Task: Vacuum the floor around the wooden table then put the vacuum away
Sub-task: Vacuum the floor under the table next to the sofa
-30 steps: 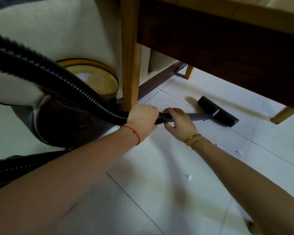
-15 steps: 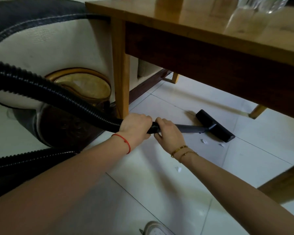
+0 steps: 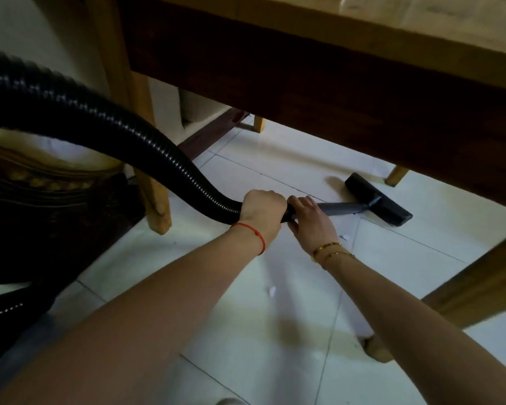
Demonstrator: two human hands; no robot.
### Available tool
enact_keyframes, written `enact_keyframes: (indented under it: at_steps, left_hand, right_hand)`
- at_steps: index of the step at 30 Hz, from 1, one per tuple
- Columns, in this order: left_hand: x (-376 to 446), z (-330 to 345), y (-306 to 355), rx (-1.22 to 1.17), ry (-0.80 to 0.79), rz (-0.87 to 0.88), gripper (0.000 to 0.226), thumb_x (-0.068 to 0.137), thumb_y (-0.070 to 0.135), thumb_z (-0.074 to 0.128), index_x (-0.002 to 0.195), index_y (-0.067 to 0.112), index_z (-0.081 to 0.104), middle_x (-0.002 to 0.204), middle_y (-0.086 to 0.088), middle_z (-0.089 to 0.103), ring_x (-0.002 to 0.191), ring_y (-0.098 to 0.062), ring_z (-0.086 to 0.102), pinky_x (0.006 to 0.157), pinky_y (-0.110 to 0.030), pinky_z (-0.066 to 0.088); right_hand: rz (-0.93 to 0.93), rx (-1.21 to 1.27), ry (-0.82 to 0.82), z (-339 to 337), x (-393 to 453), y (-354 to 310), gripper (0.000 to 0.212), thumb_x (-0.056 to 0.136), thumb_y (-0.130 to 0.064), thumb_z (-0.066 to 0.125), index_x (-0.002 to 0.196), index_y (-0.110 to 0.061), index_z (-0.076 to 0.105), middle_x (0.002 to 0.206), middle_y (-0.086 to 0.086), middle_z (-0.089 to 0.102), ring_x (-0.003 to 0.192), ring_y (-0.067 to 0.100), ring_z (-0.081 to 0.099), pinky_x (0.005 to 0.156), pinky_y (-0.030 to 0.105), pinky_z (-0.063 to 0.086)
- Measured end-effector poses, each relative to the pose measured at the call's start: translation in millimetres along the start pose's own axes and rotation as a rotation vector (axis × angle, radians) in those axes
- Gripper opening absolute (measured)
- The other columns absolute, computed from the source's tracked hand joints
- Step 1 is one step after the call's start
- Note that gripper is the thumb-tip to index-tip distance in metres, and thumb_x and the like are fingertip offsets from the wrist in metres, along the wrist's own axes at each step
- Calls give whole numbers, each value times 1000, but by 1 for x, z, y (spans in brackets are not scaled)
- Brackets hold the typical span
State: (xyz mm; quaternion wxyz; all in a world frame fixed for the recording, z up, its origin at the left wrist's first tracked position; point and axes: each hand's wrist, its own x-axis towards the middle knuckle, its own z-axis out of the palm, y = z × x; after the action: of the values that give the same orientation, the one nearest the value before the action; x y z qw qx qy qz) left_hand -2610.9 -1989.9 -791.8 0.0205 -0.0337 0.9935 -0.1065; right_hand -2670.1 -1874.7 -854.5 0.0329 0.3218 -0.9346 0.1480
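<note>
Left hand point(image 3: 262, 210): centre of the frame, fingers curled tight round the end of the hose, a thin red string bracelet point(image 3: 253, 234) on the wrist.

Right hand point(image 3: 311, 222): just right of the left hand and nearly touching it, fingers wrapped round the near end of the tube, two thin gold bracelets point(image 3: 330, 250) on the wrist.

Hose point(image 3: 105, 124): black, ribbed, flexible plastic, glossy on the ridges; arcs from the left edge of the frame down to the left hand.

Tube point(image 3: 342, 208): straight, smooth, grey, rigid; runs from the right hand rightward to the floor head.

Floor head point(image 3: 379, 200): flat, oblong, matt black, lying on the tiles right of centre, beyond both hands, under the table's edge.

Table point(image 3: 333, 92): light wood top and square legs, dark brown apron; fills the upper frame. Legs show at left centre and at the right edge.

Floor point(image 3: 275, 302): pale, glossy square tiles with thin dark joints. Small white scraps point(image 3: 272, 291) lie below the hands, another just below the tube.

Sofa point(image 3: 41, 182): left of frame, pale cushion over a dark carved base with gilt trim.

No readable writing.
</note>
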Motion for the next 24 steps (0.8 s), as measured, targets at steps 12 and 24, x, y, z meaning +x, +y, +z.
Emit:
enact_keyframes:
  at_steps: [12,24]
  left_hand:
    - [35,6,22,-97,-32,-16,23,91,24,57,111,13,58,104,-3,64,94,-21,63,67,-27,38]
    - [-51,-20,-43,38,-51,-111,23,94,25,53,114,15,56,109,-2,63,97,-18,63,67,-27,34]
  right_hand:
    - [-48,-33,-58,-1,20,43,30,91,-13,58,121,-15,52,117,7,59,115,25,48,91,35,46]
    - [-220,104,-103,-12,7,-59,29,89,-7,54,118,-9,53,114,10,58,113,27,46,86,36,44]
